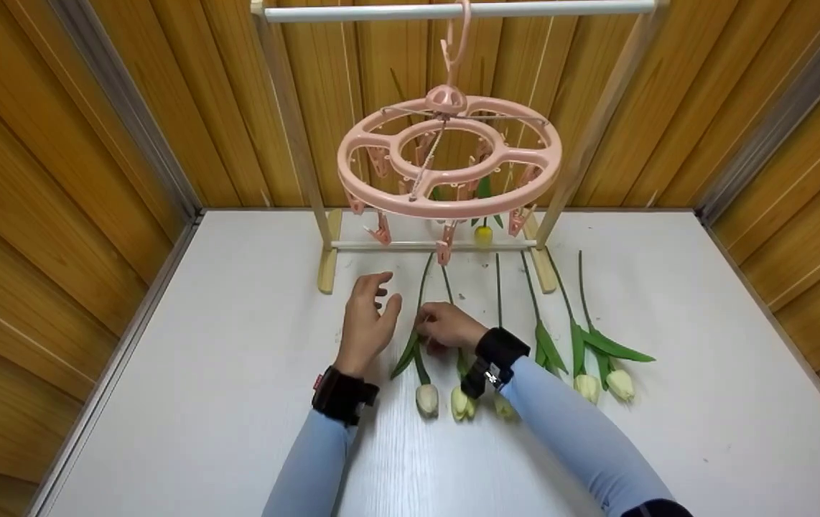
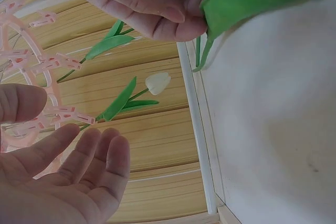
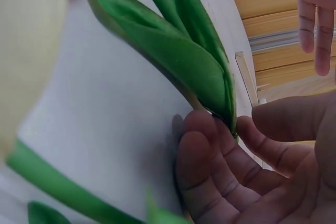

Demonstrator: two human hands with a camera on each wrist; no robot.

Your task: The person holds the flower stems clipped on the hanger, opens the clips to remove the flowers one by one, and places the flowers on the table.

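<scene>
Several white tulips lie side by side on the white table (image 1: 202,402), buds toward me. My right hand (image 1: 433,327) pinches the leftmost tulip (image 1: 426,398) where its leaves join the stem; the right wrist view shows the fingers (image 3: 226,145) closing on the green leaf (image 3: 178,56). My left hand (image 1: 381,291) hovers open just left of it with fingers spread and palm empty (image 2: 68,150). Above hangs a pink round clip hanger (image 1: 449,154) on a white rod (image 1: 453,11). One tulip (image 1: 482,235) hangs from it, bud down.
The rod sits on a wooden rack (image 1: 327,251) whose feet stand at the back of the table. Wooden walls close in the left, back and right. Two more tulips (image 1: 604,384) lie farther right. Pink clips (image 1: 381,231) dangle from the hanger's rim.
</scene>
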